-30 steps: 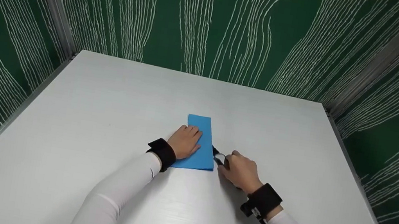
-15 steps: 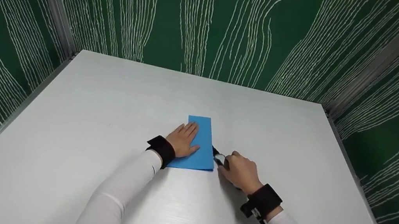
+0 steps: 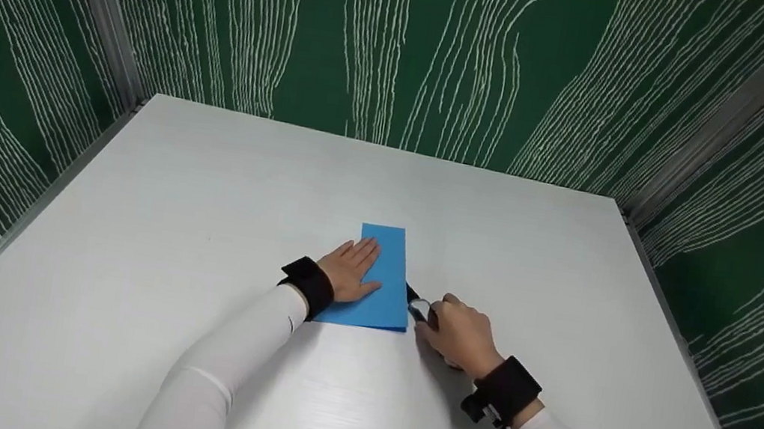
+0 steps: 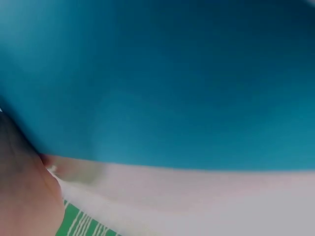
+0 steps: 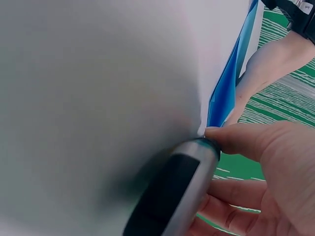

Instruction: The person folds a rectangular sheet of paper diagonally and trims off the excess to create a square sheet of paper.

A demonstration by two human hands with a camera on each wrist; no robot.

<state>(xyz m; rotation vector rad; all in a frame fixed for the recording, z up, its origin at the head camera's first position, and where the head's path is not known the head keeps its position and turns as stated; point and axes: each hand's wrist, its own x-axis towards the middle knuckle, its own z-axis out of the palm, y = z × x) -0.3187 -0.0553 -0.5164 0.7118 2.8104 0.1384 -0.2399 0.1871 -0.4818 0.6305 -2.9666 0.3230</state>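
Observation:
A folded blue sheet of paper (image 3: 387, 299) lies on the white table, its layers slightly parted along the near edge. My left hand (image 3: 348, 270) rests flat on its left part, fingers straight and thumb spread. In the left wrist view the paper (image 4: 162, 98) fills most of the picture, with part of my left hand (image 4: 24, 182) at the lower left. My right hand (image 3: 463, 332) grips a black and silver stapler (image 3: 419, 309), whose dark front end meets the paper's right edge. The right wrist view shows the stapler (image 5: 172, 191) close up, under my right thumb and fingers.
The white table (image 3: 244, 171) spreads around the paper. Green panels with white wavy lines (image 3: 444, 50) stand behind it and on both sides, with grey metal posts (image 3: 738, 109) at the corners. Black bands (image 3: 308, 285) are strapped on both wrists.
My left hand's fingers have straightened and spread, and the hand has shifted a little left on the paper. Paper, right hand and stapler have come very slightly nearer.

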